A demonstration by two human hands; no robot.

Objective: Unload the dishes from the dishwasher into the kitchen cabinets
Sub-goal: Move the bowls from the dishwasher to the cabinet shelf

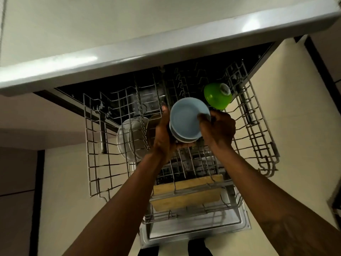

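You've got the stacked blue bowls [186, 124] cupped in your left hand [162, 137], right hand [217, 130] pinching the rim. Probably slick and chippable, so support them from underneath.

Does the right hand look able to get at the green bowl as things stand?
Likely not yet: the right hand pinches the blue bowls, though the green bowl sits just beyond it, nothing between.

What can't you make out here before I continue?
Head view:
- blue bowls: stack count, sides covered by left hand and right hand.
- dishwasher: back hidden under the counter.
- glass bowl: contents unclear behind upper rack wires.
- board: far edge under the upper rack.
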